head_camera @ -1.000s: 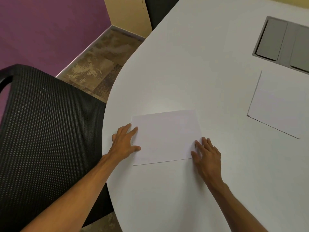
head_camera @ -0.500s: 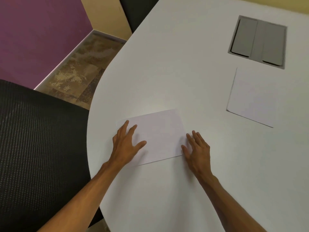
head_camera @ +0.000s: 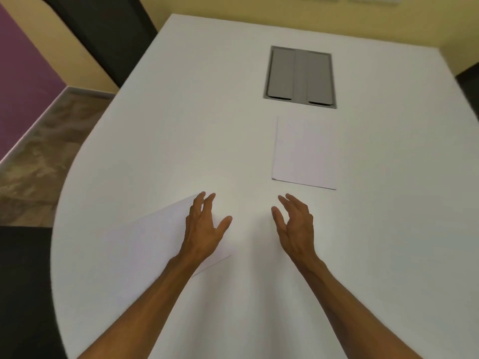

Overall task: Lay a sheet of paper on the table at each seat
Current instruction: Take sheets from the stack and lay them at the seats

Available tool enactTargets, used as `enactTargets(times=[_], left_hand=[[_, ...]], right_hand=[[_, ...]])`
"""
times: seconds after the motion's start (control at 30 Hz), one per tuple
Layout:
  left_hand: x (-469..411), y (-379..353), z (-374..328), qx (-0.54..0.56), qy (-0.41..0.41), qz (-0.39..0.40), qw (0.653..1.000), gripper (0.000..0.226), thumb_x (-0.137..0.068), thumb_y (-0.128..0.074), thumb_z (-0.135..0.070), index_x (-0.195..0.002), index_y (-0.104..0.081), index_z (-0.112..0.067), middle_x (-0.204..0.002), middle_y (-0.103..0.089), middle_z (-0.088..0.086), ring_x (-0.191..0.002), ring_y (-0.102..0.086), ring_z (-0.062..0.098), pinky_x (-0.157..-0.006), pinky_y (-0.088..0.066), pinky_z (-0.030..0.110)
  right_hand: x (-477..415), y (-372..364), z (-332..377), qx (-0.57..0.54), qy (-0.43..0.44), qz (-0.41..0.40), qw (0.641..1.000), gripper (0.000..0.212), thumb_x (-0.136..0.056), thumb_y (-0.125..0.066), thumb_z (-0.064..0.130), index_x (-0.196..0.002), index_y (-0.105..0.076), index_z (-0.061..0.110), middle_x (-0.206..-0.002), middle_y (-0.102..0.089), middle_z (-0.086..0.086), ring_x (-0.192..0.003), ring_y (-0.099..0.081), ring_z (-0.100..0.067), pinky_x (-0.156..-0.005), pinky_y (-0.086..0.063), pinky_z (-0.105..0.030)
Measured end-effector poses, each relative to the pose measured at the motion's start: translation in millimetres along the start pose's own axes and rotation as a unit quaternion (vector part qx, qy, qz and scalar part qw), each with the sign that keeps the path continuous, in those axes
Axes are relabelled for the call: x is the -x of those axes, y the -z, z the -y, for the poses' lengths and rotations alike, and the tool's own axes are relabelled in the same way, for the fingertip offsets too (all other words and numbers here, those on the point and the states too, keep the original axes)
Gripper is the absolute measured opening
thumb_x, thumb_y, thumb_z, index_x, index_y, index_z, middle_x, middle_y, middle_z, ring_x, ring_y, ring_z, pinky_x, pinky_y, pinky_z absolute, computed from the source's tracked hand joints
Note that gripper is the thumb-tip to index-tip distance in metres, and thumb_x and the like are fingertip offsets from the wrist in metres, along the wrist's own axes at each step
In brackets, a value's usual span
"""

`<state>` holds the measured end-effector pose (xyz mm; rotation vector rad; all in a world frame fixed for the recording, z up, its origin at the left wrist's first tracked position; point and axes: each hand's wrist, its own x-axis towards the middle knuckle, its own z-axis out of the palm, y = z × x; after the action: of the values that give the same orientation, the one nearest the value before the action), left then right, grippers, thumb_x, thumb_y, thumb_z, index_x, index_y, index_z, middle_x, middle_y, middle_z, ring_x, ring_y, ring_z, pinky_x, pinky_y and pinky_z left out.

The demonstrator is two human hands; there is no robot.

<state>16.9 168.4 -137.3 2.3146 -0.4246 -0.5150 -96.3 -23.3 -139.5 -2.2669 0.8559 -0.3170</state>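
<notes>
A white sheet of paper [head_camera: 155,237] lies flat near the table's left edge, by a black chair. My left hand [head_camera: 204,226] hovers over that sheet's right part with fingers spread, holding nothing. My right hand [head_camera: 294,226] is lifted off the white table [head_camera: 207,125], right of the sheet, fingers apart and empty. A stack of white paper [head_camera: 305,154] rests farther out, in the middle of the table.
A grey cable hatch [head_camera: 300,76] is set into the tabletop beyond the stack. Black chairs stand at the near left [head_camera: 23,294], the far left [head_camera: 108,35] and the far right edge [head_camera: 470,84]. Patterned carpet and a purple wall lie to the left.
Both hands have come off the sheet's edges and risen toward the table's middle. My view has swung right, so the hatch and the stack now sit ahead.
</notes>
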Motion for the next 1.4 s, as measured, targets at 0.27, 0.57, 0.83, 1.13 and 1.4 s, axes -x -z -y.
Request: enactTargets(times=[0.27, 0.57, 0.83, 1.13, 1.4], left_hand=[[-69, -67, -82, 0.163, 0.041, 0.013, 0.986, 0.055, -0.090, -0.072, -0.024, -0.140, -0.049, -0.019, -0.139, -0.051, -0.004, -0.125, -0.053, 0.016, -0.097, -0.043, 0.027], [-149, -121, -121, 0.290, 0.170, 0.000, 0.942, 0.046, -0.088, -0.070, -0.007, -0.132, -0.059, -0.012, -0.131, -0.062, 0.008, -0.121, -0.060, 0.027, -0.108, -0.047, 0.043], [-187, -144, -127, 0.265, 0.254, -0.030, 0.930, 0.032, -0.085, -0.069, -0.007, -0.116, -0.065, -0.003, -0.121, -0.067, 0.015, -0.092, -0.062, 0.027, -0.096, -0.056, 0.041], [-190, -145, -122, 0.290, 0.263, -0.027, 0.920, 0.015, -0.086, -0.067, -0.002, -0.101, -0.069, -0.005, -0.113, -0.069, 0.012, -0.070, -0.061, 0.015, -0.090, -0.060, 0.039], [-189, -144, -111, 0.293, 0.245, -0.038, 0.923, 0.025, -0.087, -0.066, 0.004, -0.111, -0.070, -0.003, -0.110, -0.071, 0.012, -0.079, -0.067, 0.018, -0.087, -0.061, 0.035]], right_hand=[[-59, 50, -64, -0.033, -0.072, -0.055, 0.995, 0.036, -0.100, -0.057, 0.028, -0.130, -0.063, 0.008, -0.132, -0.063, -0.008, -0.128, -0.051, -0.025, -0.110, -0.038, -0.041], [-139, 65, -118, -0.064, -0.219, -0.082, 0.970, 0.039, -0.097, -0.059, 0.033, -0.125, -0.061, 0.005, -0.119, -0.063, -0.015, -0.109, -0.061, -0.029, -0.089, -0.045, -0.032], [-181, 59, -141, -0.080, -0.328, -0.114, 0.934, 0.034, -0.086, -0.074, 0.025, -0.110, -0.063, 0.004, -0.112, -0.067, -0.009, -0.090, -0.060, -0.026, -0.078, -0.041, -0.027], [-186, 55, -140, -0.140, -0.371, -0.128, 0.909, 0.020, -0.074, -0.078, 0.005, -0.091, -0.069, 0.009, -0.088, -0.068, -0.005, -0.077, -0.066, -0.027, -0.074, -0.057, -0.035], [-175, 56, -150, -0.138, -0.317, -0.185, 0.920, 0.006, -0.081, -0.073, 0.015, -0.084, -0.068, 0.014, -0.077, -0.069, 0.000, -0.073, -0.065, -0.022, -0.070, -0.055, -0.034]])
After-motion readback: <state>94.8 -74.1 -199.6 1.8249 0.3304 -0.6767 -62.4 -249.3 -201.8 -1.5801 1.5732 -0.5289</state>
